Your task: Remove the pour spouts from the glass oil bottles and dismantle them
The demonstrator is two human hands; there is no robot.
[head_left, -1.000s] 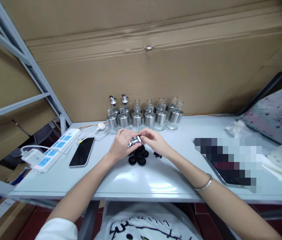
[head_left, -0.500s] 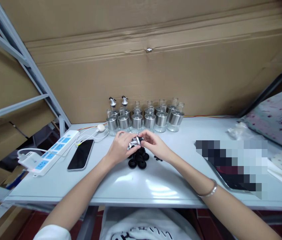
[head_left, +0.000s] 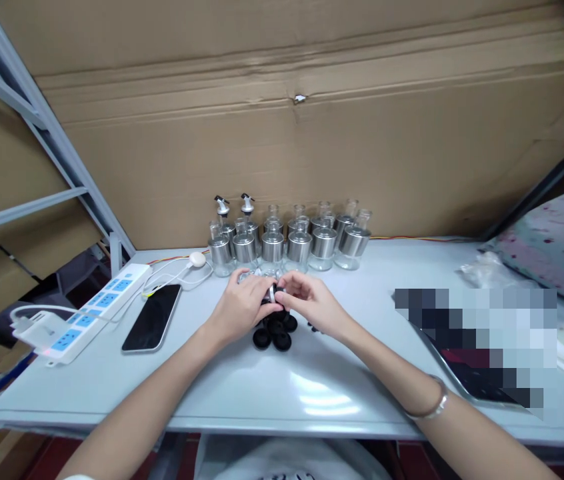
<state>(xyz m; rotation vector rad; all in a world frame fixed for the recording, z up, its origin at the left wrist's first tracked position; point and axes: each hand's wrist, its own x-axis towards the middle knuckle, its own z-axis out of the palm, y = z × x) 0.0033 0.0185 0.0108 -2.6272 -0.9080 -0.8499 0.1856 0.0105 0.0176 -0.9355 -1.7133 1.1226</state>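
Observation:
My left hand [head_left: 243,301] is closed around a silver-and-black pourer spout [head_left: 273,293], mostly hidden by the fingers. The fingertips of my right hand [head_left: 316,305] pinch its black end from the other side. Just below the hands lies a pile of round black rubber stoppers [head_left: 281,341]. Small black pieces [head_left: 313,327] lie beside the right wrist, partly covered. Shiny parts [head_left: 257,273] show behind the left fingers, too unclear to name. Beyond the hands, glass bottles with metal sleeves [head_left: 273,248] stand in two rows; two at the back left carry pourer spouts [head_left: 247,204].
On the left lie a phone [head_left: 153,319], a power strip [head_left: 99,313] with a plugged-in charger [head_left: 39,331], and loose white cables. To the right are a blurred-out dark flat item [head_left: 455,373] and a plastic bag [head_left: 487,270]. A cardboard wall [head_left: 282,153] closes off the back.
The camera view has shifted slightly. Both hands stay together on the pourer spout, and the right fingers have moved around its black end.

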